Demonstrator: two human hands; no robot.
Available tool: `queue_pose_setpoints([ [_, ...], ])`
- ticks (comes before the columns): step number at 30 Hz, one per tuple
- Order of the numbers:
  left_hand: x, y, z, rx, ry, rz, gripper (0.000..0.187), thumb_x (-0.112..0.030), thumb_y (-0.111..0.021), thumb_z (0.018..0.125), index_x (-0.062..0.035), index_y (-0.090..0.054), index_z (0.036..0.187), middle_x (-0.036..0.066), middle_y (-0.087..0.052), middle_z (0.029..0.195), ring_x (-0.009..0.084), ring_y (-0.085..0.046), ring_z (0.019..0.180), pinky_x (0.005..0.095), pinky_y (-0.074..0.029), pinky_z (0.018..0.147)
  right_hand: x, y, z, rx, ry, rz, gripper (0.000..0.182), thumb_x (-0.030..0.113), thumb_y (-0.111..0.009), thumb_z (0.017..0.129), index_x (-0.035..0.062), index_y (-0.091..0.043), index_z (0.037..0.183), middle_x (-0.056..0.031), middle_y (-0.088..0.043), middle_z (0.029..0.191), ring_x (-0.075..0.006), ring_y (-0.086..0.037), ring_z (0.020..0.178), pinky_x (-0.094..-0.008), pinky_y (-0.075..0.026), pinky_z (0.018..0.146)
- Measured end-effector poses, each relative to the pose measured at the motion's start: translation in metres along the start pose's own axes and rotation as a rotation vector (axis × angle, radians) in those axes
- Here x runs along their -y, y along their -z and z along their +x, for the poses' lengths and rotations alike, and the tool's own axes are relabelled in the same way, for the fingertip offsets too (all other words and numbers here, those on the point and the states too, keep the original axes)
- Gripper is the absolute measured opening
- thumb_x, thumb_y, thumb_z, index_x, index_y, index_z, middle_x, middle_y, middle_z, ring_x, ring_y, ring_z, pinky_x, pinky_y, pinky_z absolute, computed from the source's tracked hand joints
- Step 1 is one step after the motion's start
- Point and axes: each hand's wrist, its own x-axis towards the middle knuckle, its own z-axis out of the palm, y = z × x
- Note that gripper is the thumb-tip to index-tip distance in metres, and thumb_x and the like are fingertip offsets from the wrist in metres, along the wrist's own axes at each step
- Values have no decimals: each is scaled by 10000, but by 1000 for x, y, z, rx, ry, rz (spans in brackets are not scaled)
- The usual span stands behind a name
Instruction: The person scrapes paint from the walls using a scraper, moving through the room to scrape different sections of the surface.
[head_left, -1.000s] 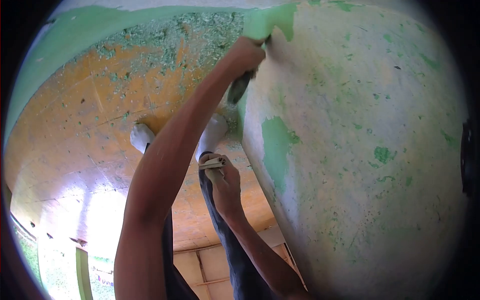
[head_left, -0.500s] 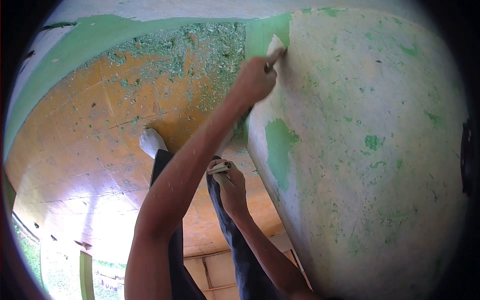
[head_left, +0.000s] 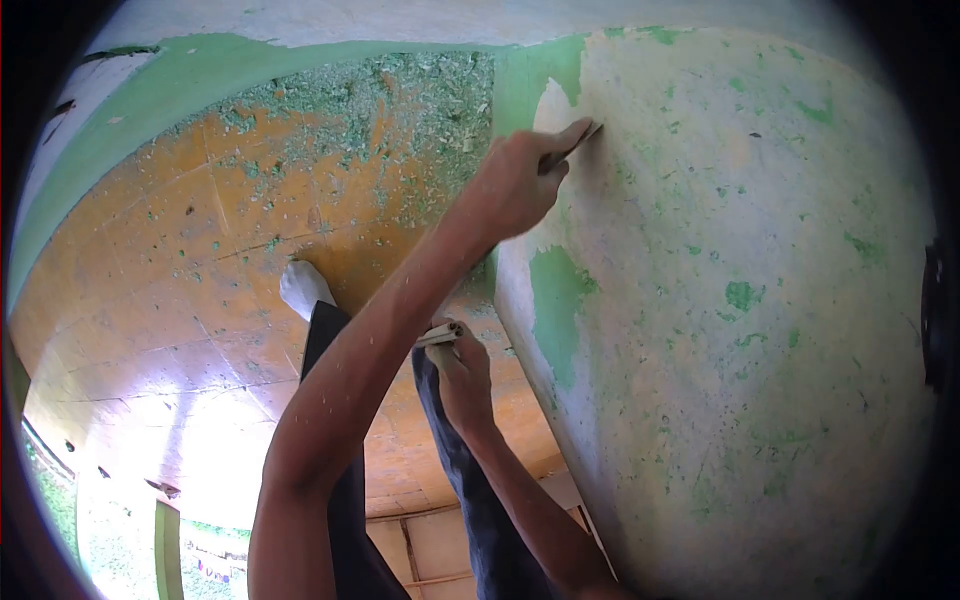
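My left hand [head_left: 515,185] is closed round a scraper [head_left: 592,131], its thin dark edge pressed against the wall with my fingers stretched along it. The wall [head_left: 680,370] is mostly bare and whitish, with scattered green specks. Just left of the scraper, green paint [head_left: 540,65] remains in a strip with a ragged edge. A larger green patch [head_left: 558,310] sits lower, near the wall's bottom edge. My right hand [head_left: 465,375], close to my knee, grips a pale beige rolled piece [head_left: 440,335] with a dark hollow at its end; its exact kind I cannot tell.
Green paint flakes [head_left: 400,110] lie thickly on the orange tiled floor [head_left: 150,270] along the far wall. My pale foot [head_left: 305,288] stands on the tiles. Bright light falls from an opening at lower left. A dark object [head_left: 932,315] is at the right edge.
My left hand with the scraper has moved down and right across the wall, off the green strip's edge. My right hand stays at nearly the same place with the rolled piece.
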Motion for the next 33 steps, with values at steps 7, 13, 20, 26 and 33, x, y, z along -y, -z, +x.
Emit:
queue_pose_setpoints([
  [7, 8, 12, 31, -97, 38, -36, 534, -118, -578, 887, -285, -473, 1383, 202, -694, 913, 114, -569, 771, 358, -488, 827, -1, 1, 1, 28, 38, -3, 155, 39, -481, 860, 10, -613, 936, -13, -565, 880, -94, -506, 829, -238, -397, 783],
  [13, 18, 10, 25, -6, -6, -5, 529, -103, -594, 880, -265, -489, 1373, 181, -647, 807, 124, -478, 696, 323, -479, 776, 7, 4, 2, 14, 64, -62, 154, 27, -475, 868, 12, -613, 933, -10, -567, 867, -90, -510, 816, -239, -405, 771],
  [20, 12, -14, 6, -141, -53, -106, 534, -80, -586, 876, -226, -482, 1378, 190, -637, 823, 134, -500, 717, 330, -473, 789, 6, 1, 1, -10, 13, -38, 166, 19, -480, 855, -6, -620, 942, -36, -587, 889, -106, -534, 866, -255, -416, 800],
  [26, 18, 6, 34, -123, -51, -8, 540, -80, -561, 873, -236, -482, 1383, 220, -672, 907, 121, -511, 711, 334, -485, 789, 12, -8, 6, 29, -6, -55, 174, 23, -480, 856, -19, -617, 955, -58, -592, 933, -128, -545, 881, -265, -414, 824],
  [33, 18, 14, 64, -172, -46, 50, 546, -93, -591, 862, -258, -485, 1371, 227, -672, 900, 171, -590, 697, 345, -497, 780, 13, -3, 6, 52, 30, -71, 149, 54, -490, 886, -15, -607, 946, -58, -594, 927, -126, -538, 855, -265, -413, 800],
])
